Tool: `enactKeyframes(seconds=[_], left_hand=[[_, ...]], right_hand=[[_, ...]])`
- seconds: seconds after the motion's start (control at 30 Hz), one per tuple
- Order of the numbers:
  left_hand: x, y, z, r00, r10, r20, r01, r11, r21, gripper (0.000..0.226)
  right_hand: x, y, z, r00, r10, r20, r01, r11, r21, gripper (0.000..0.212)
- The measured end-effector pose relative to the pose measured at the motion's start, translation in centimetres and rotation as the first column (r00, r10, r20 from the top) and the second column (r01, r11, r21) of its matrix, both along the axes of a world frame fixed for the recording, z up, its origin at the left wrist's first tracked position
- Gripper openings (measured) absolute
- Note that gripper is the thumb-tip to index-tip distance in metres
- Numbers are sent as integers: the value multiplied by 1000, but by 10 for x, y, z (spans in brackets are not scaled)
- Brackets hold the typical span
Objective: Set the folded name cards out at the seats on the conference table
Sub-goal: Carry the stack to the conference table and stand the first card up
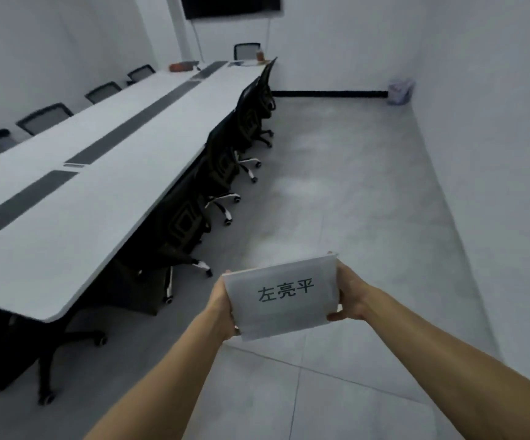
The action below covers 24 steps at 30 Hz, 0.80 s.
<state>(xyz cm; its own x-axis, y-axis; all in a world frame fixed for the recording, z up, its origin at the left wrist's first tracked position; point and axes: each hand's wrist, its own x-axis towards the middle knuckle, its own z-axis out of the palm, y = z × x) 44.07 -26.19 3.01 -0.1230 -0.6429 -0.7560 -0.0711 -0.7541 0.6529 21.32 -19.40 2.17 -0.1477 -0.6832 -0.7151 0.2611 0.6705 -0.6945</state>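
Observation:
I hold a stack of folded white name cards (pixel 284 296) out in front of me over the floor; the top card shows black printed characters. My left hand (pixel 224 308) grips the stack's left edge. My right hand (pixel 351 298) grips its right edge. The long white conference table (pixel 108 173) with dark strips down its middle runs away on my left. I see no name card standing on the table. The cards are to the right of the table's near end, apart from it.
Black office chairs (pixel 222 166) are pushed in along the table's near side, more chairs (pixel 46 117) line the far side. A dark screen (pixel 230 4) hangs on the end wall. A bin (pixel 400 90) stands in the far right corner. Grey tiled floor (pixel 336 192) lies open to my right.

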Motion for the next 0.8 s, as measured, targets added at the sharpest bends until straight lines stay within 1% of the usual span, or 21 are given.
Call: enactKeyframes(seconds=[0.03,0.07,0.13,0.23,0.27,0.3,0.37,0.4,0.47,0.57,0.6,0.67,0.77,0.8], left_hand=[[13,-6,0,1000,21,-10,-21,1000,9,42],[42,-20,0,998,61,-1,-61,998,8,42],[88,-40,5,993,115,-34,-114,993,22,39],[148,-62,10,979,188,-73,-188,982,9,23],[164,-69,9,971,221,-91,-221,975,14,25],[184,-79,7,953,288,-94,-287,958,29,32],[213,-95,-3,916,386,-112,-380,922,69,48],[229,-105,-8,902,416,-119,-408,909,88,51],[255,-120,-10,879,464,-111,-456,886,87,49],[296,-158,-8,858,502,-111,-496,865,78,28],[309,-171,-8,847,521,-110,-517,854,61,27],[337,-205,-9,811,580,-78,-578,815,47,33],[375,-247,-11,767,632,-105,-632,774,41,36],[387,-258,-11,746,657,-108,-659,752,22,38]], right_hand=[[11,-10,-2,1000,15,12,-15,1000,-6,56],[37,-33,-4,998,57,22,-57,998,-12,56],[84,-69,-3,991,132,9,-132,991,-7,52],[143,-119,2,972,235,-16,-235,972,3,45],[158,-134,1,965,261,-27,-261,965,6,44],[178,-155,2,954,298,-35,-298,954,5,45],[205,-185,0,931,364,-43,-363,932,15,54],[221,-202,-3,917,398,-37,-398,917,16,59],[248,-234,-7,896,443,-31,-442,897,26,64],[295,-295,-18,839,543,-32,-543,839,34,63],[310,-314,-20,822,568,-42,-568,823,30,63],[343,-362,-22,799,599,-44,-599,801,27,63],[385,-418,-15,753,658,-12,-656,753,51,52],[398,-436,-13,744,668,-3,-667,744,37,54]])
